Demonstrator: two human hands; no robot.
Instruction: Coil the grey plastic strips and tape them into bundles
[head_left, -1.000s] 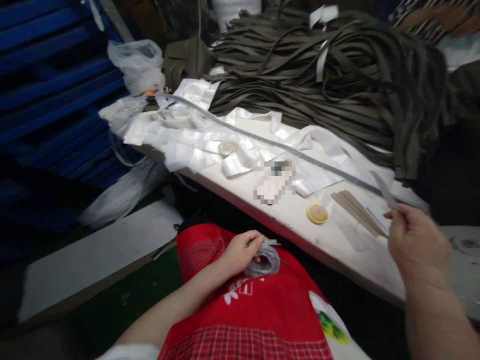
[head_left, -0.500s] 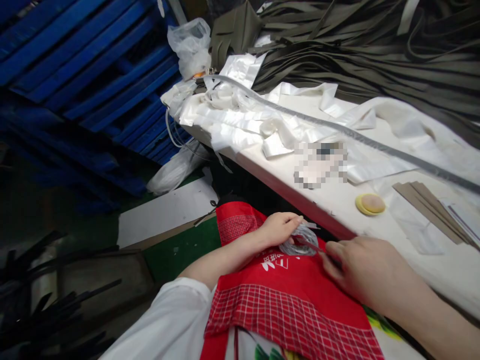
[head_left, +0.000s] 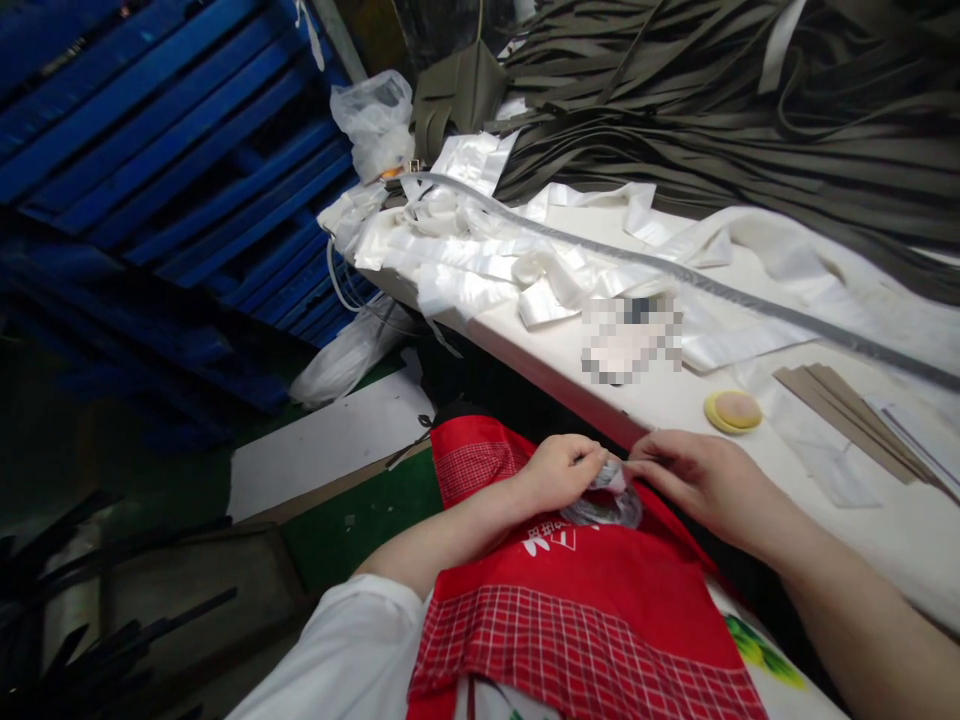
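A coil of greyish, translucent cord or strip (head_left: pixel 604 508) rests against the red apron on my lap. My left hand (head_left: pixel 564 472) is closed over its upper left edge, thumb and fingers together. On the other side, my right hand (head_left: pixel 694 482) pinches with thumb and forefinger close to the top right of the coil. Whatever sits in that pinch is too small to make out. The red apron (head_left: pixel 600 570) with white print and a checked band spreads beneath both hands.
A white table (head_left: pixel 540 355) carries white glossy strips (head_left: pixel 480 270), a long grey strip (head_left: pixel 675 268), a yellow-rimmed oval object (head_left: pixel 733 411), flat brown strips (head_left: pixel 847 415) and a blurred-out item. Dark strips (head_left: pixel 675 130) heap behind. Blue slatted racks (head_left: pixel 187 150) stand left.
My right hand has risen and come nearer the coil; a thin dark item that ran from it into the coil no longer shows. My left hand still grips the coil. The view has shifted slightly.
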